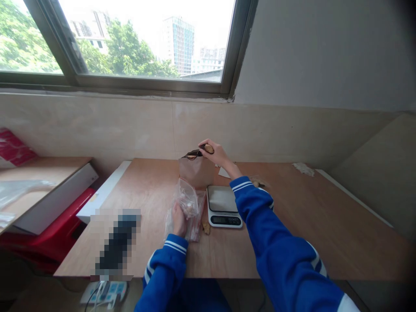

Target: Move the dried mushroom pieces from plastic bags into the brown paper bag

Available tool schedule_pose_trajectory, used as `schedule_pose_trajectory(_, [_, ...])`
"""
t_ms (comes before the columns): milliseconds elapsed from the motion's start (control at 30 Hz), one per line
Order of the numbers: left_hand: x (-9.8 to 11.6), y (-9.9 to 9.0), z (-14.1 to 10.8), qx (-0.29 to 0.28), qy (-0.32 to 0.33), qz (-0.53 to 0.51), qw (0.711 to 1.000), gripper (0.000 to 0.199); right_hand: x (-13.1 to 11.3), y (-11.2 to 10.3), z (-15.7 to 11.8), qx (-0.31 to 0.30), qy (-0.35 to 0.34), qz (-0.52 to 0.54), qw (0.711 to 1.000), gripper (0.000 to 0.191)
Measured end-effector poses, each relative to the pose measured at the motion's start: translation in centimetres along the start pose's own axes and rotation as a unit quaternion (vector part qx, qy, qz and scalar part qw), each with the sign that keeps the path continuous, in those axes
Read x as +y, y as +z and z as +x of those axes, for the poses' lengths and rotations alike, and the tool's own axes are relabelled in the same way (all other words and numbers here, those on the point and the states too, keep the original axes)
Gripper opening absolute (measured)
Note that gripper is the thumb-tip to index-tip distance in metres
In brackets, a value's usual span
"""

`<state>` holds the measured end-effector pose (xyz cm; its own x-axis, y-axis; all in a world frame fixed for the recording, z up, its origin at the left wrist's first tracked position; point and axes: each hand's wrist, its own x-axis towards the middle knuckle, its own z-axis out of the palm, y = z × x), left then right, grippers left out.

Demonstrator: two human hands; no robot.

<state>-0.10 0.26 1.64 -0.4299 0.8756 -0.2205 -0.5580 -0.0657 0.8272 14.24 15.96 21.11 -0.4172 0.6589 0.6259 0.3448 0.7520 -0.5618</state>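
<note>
My left hand (180, 220) is closed around a clear plastic bag (187, 195) with small pale pieces inside. Under it lie more plastic bags (198, 214) with a pinkish look. At the mouth of an upright brown bag (195, 172), my right hand (217, 155) pinches a brown, dried-looking piece (209, 149); its exact kind is unclear. The bag's dark opening faces up, and what it contains is mostly hidden. A white digital kitchen scale (223, 200) with a bare metal plate stands beside the bags. Another small brown piece (206, 227) rests by the scale's left front corner.
A blurred dark object (118, 242) lies on the table's left, above a power strip (105, 292) with cables. White crumpled plastic (303, 169) is at the back right. Behind my right sleeve, a small bag (259, 182) partly shows. A red stool (61, 225) stands left.
</note>
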Motion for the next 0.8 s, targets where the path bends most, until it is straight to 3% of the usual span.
schedule_pose_trajectory(200, [0.1,0.3,-0.1,-0.007,-0.001,-0.013,1.0,0.029,0.1,1.4,-0.6,0.117,0.044,0.074,0.989,0.026])
schedule_pose_trajectory(533, [-0.6,-0.4,0.4,-0.01,0.006,0.002,1.0,0.022,0.6,2.3,0.3,0.257,0.063,0.115,0.957,0.035])
schedule_pose_trajectory(800, [-0.5,-0.2,0.4,-0.011,0.003,-0.004,1.0,0.027,0.0,2.5,0.3,0.227,0.023,0.134,0.964,0.033])
